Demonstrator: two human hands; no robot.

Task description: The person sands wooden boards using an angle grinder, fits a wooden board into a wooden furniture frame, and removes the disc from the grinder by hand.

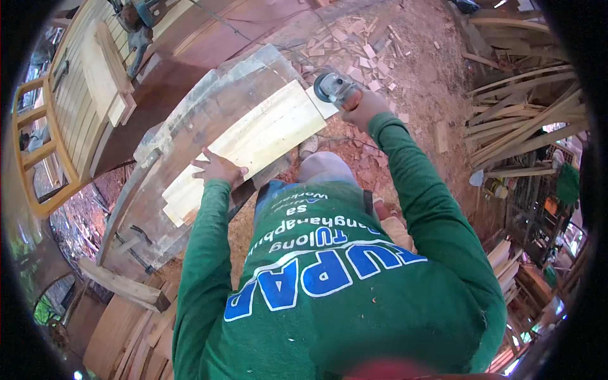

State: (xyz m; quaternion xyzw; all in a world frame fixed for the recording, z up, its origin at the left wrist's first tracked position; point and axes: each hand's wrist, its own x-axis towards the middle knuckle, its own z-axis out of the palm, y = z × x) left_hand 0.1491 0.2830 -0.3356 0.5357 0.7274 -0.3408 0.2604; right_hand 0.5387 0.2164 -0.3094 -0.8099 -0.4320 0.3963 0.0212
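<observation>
One camera, worn on the head, looks forward and steeply down over the green shirt (380,316), which fills the near part. The left hand (220,170) and right hand (366,109) lie farther off. The wide, round view curves at its edges, reaching a wooden frame (47,149) at left, stacked strips (532,120) at right and scraps (370,60) at the far side.

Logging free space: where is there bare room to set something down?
The worktop is bare between its far edge and the pale wood. The wood's top is free between the left hand and the power tool in the right hand. Crowded: the ground beyond, with scattered offcuts, and the piled strips at right.
</observation>
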